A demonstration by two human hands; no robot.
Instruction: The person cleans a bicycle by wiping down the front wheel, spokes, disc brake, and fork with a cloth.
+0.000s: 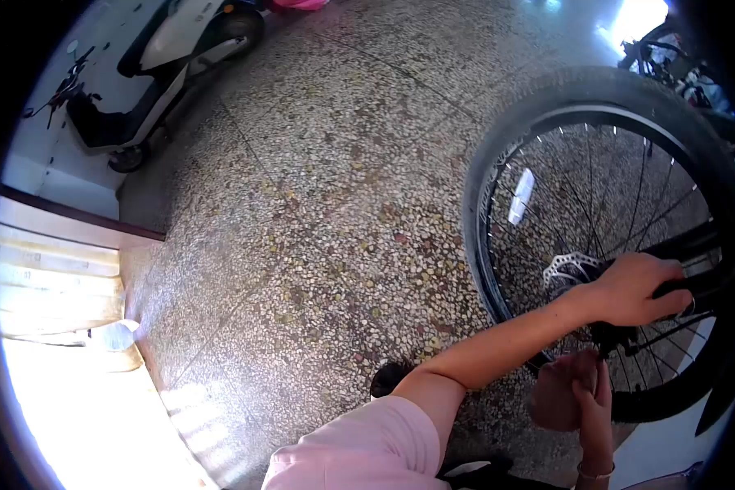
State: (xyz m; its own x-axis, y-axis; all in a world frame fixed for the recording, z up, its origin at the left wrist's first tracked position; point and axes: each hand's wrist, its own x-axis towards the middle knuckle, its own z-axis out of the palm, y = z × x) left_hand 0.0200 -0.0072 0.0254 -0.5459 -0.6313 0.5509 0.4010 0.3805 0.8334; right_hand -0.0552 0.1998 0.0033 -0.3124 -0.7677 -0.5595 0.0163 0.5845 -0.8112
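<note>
A bicycle wheel [475, 216] is shown at the right of the view, above a speckled stone floor [318, 245], with both hands gathered close to its hub. The left hand [633, 290] is curled narrowly around a black bar [705, 282], which runs across the spokes; the forearm is laid over the near part of the wheel. By this overhand grip the bar is probably kept steady and the body's weight partly borne, though neither purpose can be confirmed. The right hand [592, 396] is placed lower, with its fingertips raised to a dark fitting [615, 336] just below the left hand. Whether anything is pinched there cannot be told, as the area is shaded and blurred. Its low position presumably lets the fitting be reached from beneath without the upper arm being crossed. The perforated brake disc [565, 269] is seen just beside the left wrist, apparently untouched. A pale reflector [521, 196] is carried among the spokes, where it is held clear of the hub. A scooter [151, 90] is parked well apart, by the wall, so that open floor is left between it and the wheel.
</note>
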